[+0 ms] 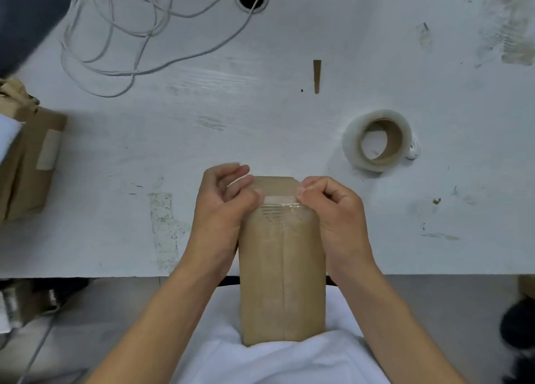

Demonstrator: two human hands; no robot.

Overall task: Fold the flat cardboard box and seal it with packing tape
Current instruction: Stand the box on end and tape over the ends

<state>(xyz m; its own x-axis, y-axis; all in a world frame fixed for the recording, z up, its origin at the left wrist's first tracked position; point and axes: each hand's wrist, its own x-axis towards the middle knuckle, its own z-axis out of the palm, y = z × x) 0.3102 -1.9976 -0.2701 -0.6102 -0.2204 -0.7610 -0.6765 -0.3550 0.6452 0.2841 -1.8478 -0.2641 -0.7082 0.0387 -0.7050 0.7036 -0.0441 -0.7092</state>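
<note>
Brown cardboard box [282,267] propped at the table [260,123] edge, left hand [223,207] and right hand [333,209] fingers pinching clear tape strip [279,201] across its top, tape roll [376,140] nearby on the right

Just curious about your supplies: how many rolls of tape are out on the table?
1. The tape roll lies on the white table, beyond the right hand. More may sit outside the view.
</note>
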